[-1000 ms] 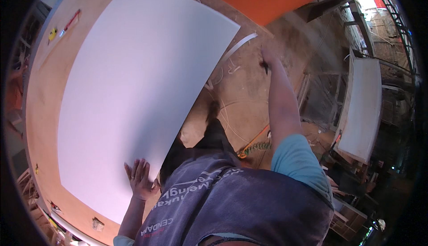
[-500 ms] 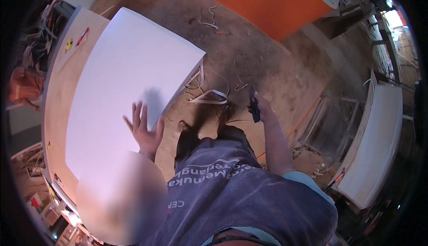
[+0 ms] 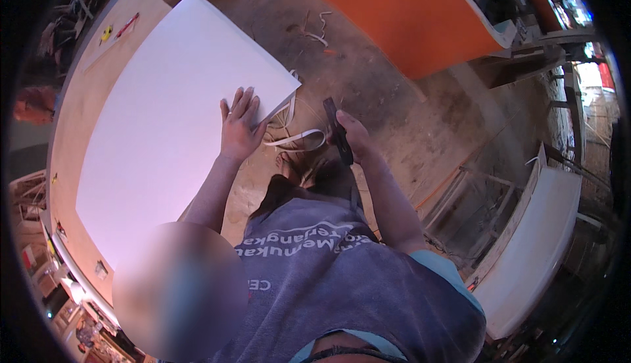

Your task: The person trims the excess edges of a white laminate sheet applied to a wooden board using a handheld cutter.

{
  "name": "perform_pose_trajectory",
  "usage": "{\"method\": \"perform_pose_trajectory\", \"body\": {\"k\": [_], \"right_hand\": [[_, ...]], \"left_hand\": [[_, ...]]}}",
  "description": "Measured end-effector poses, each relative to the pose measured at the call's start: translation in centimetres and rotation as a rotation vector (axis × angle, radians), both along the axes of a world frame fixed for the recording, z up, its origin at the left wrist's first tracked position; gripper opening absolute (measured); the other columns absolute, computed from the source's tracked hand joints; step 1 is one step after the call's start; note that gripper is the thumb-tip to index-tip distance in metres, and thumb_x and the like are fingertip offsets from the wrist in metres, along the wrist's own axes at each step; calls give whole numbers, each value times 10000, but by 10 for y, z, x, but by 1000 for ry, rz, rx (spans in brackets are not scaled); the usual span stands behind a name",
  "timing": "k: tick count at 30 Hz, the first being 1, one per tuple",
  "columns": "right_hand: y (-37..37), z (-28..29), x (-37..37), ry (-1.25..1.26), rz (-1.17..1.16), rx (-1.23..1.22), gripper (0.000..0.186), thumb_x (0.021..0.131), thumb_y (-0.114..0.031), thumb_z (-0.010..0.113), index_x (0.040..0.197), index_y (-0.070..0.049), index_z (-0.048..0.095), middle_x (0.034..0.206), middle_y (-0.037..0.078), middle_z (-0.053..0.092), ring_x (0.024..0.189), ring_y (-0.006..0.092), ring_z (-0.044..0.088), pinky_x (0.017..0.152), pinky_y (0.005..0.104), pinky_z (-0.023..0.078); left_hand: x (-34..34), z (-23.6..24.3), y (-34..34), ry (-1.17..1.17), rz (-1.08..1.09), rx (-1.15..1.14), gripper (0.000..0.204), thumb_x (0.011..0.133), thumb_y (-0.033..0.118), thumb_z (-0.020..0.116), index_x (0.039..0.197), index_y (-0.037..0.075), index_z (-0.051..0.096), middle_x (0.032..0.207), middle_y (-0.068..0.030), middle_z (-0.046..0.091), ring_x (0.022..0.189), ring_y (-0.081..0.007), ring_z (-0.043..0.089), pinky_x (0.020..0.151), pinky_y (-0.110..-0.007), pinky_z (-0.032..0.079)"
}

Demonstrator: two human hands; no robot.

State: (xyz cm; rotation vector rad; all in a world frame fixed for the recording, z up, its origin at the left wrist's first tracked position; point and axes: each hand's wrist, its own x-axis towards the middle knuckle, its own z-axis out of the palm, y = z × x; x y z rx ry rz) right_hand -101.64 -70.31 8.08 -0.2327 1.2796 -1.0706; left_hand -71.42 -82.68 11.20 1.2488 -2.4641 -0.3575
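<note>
A large white panel [image 3: 158, 113] lies across a wooden workbench on my left. My left hand [image 3: 242, 129] rests on it near its right edge, palm down and fingers outstretched. Out over the floor, my right hand [image 3: 355, 136] is wrapped round a dark, long, narrow tool [image 3: 337, 129]; its exact kind does not show. The tool stands a short way off the panel's near corner. A white strip [image 3: 299, 138] hangs in a loop below that corner, between my two hands.
On the bench [image 3: 98, 87] lie a red pen-like tool [image 3: 127, 25] and a small yellow item [image 3: 106, 33]. An orange panel [image 3: 407, 21] stands across the floor. At right are a white-topped piece [image 3: 526, 251] and a frame [image 3: 470, 202]. Scraps [image 3: 319, 34] litter the floor.
My left hand has moved forward and right along the panel, now lying flat near its edge. My right hand has brought the dark tool leftward, closer to the panel's corner.
</note>
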Motion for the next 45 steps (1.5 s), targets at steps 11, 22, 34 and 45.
{"method": "perform_pose_trajectory", "body": {"k": [11, 22, 34, 45], "right_hand": [[-63, -10, 0, 243, 372, -285, 482, 1119, -325, 551, 1499, -29, 571, 1159, 38, 651, 954, 127, 668, 853, 277, 539], [-68, -37, 2, 459, 419, -670, 393, 1077, -206, 580, 1394, 23, 624, 1201, 184, 661, 1208, 299, 594, 1029, 384, 459], [-77, -44, -4, 508, 482, -687, 411, 1079, -205, 609, 1410, 37, 616, 1290, 183, 631, 1217, 287, 597, 1053, 363, 465], [-78, -25, 1, 600, 484, -653, 375, 1081, -218, 606, 1344, 45, 651, 1193, 205, 630, 1044, 309, 654, 914, 373, 526]], "left_hand": [[4, 0, -7, -22, 139, 0, 662, 907, 358, 746, 1476, 56, 594, 1635, -146, 471, 1576, -345, 347, 1271, -648, 161], [-3, -11, -47, -186, 863, 81, 794, 1047, 608, 494, 1635, 85, 385, 1723, -195, 280, 1631, -348, 169, 1305, -592, 82], [-4, -14, -48, -206, 873, 65, 792, 1039, 616, 511, 1633, 106, 395, 1722, -198, 283, 1624, -362, 184, 1300, -593, 106], [-7, -11, -49, -271, 879, 98, 841, 1038, 664, 454, 1656, 104, 341, 1737, -164, 251, 1636, -316, 149, 1319, -552, 91]]}}
